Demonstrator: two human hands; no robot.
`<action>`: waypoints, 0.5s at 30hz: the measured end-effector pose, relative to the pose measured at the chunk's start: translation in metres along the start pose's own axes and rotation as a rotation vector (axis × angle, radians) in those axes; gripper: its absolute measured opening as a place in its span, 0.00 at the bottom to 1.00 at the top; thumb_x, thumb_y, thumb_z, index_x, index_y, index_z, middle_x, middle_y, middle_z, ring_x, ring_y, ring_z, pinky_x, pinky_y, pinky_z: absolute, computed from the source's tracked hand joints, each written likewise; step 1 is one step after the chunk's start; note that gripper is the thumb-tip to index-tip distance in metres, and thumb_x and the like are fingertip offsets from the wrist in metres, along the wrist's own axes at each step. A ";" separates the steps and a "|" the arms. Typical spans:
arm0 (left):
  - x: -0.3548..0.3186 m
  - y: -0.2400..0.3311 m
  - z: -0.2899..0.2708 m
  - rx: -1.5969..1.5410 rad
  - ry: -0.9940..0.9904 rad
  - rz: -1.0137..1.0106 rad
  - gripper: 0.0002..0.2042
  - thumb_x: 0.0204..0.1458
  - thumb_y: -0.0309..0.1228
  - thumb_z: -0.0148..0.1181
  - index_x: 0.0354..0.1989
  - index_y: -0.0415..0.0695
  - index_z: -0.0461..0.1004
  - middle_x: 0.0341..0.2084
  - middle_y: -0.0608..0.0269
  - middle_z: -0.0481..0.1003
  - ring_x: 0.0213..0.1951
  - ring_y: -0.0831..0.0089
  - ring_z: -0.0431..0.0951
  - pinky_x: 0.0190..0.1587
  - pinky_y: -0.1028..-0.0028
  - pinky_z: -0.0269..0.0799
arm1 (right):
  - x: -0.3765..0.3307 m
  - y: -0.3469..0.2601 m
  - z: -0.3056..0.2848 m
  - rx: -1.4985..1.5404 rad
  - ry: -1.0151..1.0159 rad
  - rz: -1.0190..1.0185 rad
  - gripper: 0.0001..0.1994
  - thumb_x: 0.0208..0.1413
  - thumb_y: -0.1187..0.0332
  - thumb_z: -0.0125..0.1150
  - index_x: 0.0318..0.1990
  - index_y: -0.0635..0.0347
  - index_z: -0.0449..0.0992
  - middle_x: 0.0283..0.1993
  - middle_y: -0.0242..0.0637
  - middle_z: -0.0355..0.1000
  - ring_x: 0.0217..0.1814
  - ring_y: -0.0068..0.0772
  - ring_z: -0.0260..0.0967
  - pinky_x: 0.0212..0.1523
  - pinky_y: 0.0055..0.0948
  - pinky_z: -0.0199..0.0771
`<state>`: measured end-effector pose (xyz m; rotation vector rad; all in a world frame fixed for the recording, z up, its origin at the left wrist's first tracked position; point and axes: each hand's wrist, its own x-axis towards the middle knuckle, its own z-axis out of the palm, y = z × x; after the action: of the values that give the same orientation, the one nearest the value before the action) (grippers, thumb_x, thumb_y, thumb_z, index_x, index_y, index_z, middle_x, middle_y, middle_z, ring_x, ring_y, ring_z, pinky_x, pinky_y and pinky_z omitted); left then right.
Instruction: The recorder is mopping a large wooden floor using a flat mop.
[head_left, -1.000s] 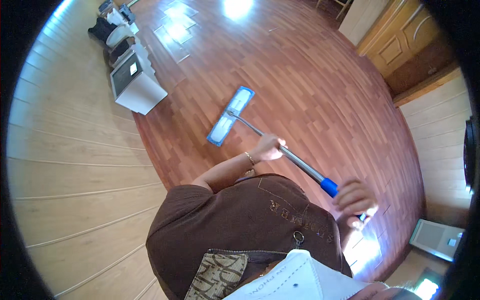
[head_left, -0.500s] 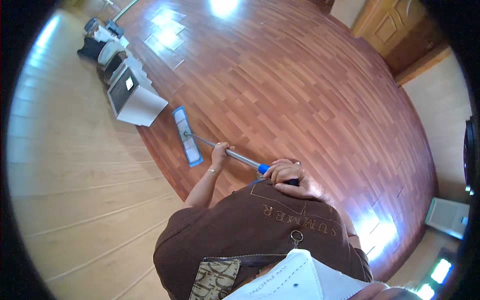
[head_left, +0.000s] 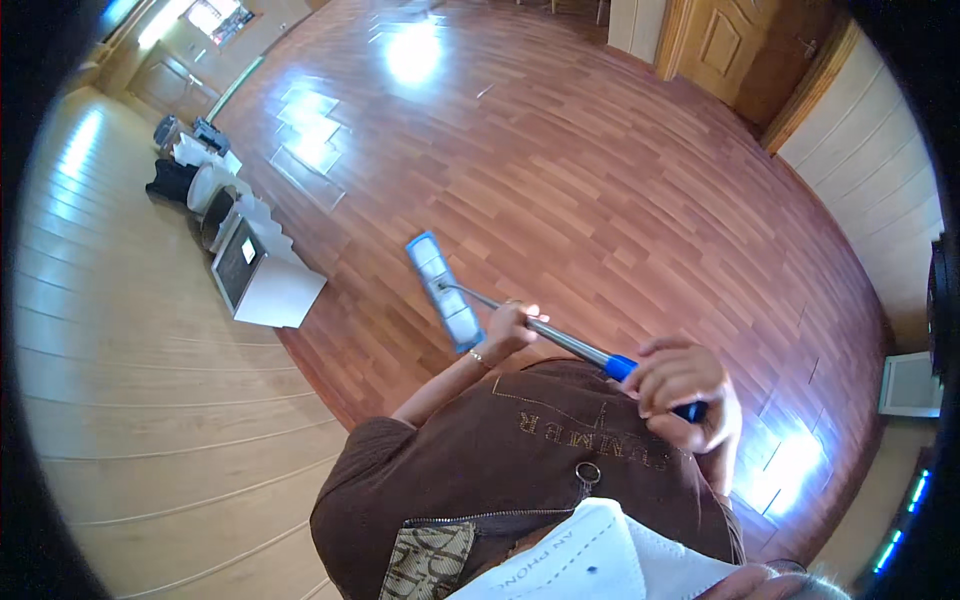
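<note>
A flat mop [head_left: 462, 322] with a blue-edged, pale head lies on the wooden floor [head_left: 560, 200], ahead of me and a little left of the middle. Its grey metal pole slants back toward my body, ending in a blue and black grip [head_left: 621, 368]. Around the lower part of the pole, my left hand [head_left: 508, 328] is closed; a bracelet circles that wrist. My right hand [head_left: 688, 390] wraps the grip at the top end, in front of my right side. The dark end of the handle pokes out below its fingers.
Along the left wall stand a white box-shaped appliance [head_left: 277, 292] with a dark panel and several other items behind it. A wooden door [head_left: 727, 48] is at the far right. A pale box-like unit [head_left: 910, 384] stands by the right wall. Light glares off the floor.
The mop head has moved right across the floor, away from the left wall. Both hands have shifted right with the pole, and my view has tilted up slightly.
</note>
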<state>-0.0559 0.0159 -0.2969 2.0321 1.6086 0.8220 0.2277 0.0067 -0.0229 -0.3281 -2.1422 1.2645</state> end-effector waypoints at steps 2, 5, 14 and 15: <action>0.024 0.025 0.013 -0.059 -0.020 0.050 0.17 0.48 0.39 0.60 0.14 0.44 0.63 0.14 0.53 0.67 0.22 0.51 0.70 0.27 0.54 0.64 | -0.010 -0.007 -0.013 -0.051 0.021 -0.070 0.09 0.37 0.65 0.66 0.17 0.52 0.70 0.22 0.29 0.74 0.35 0.38 0.77 0.47 0.41 0.65; 0.058 0.046 0.050 -0.193 -0.155 0.251 0.16 0.48 0.38 0.60 0.15 0.45 0.63 0.15 0.52 0.68 0.24 0.53 0.72 0.26 0.56 0.65 | -0.029 -0.034 -0.031 -0.230 0.050 -0.113 0.13 0.37 0.58 0.69 0.19 0.51 0.70 0.24 0.28 0.75 0.33 0.35 0.77 0.41 0.38 0.67; 0.125 0.128 0.108 -0.267 -0.551 0.618 0.17 0.48 0.39 0.60 0.14 0.45 0.63 0.14 0.56 0.67 0.23 0.53 0.72 0.27 0.58 0.66 | -0.057 -0.078 -0.042 -0.623 0.158 -0.243 0.18 0.45 0.49 0.69 0.22 0.51 0.69 0.23 0.26 0.74 0.29 0.28 0.76 0.33 0.30 0.73; 0.135 0.138 0.113 -0.297 -0.614 0.649 0.12 0.43 0.34 0.58 0.14 0.45 0.65 0.14 0.54 0.68 0.23 0.51 0.72 0.26 0.56 0.67 | -0.058 -0.081 -0.040 -0.659 0.209 -0.235 0.17 0.48 0.50 0.66 0.27 0.50 0.69 0.24 0.26 0.74 0.29 0.28 0.76 0.32 0.30 0.73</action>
<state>0.1405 0.1177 -0.2651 2.2818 0.4693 0.5023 0.3051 -0.0355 0.0381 -0.4381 -2.2757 0.3499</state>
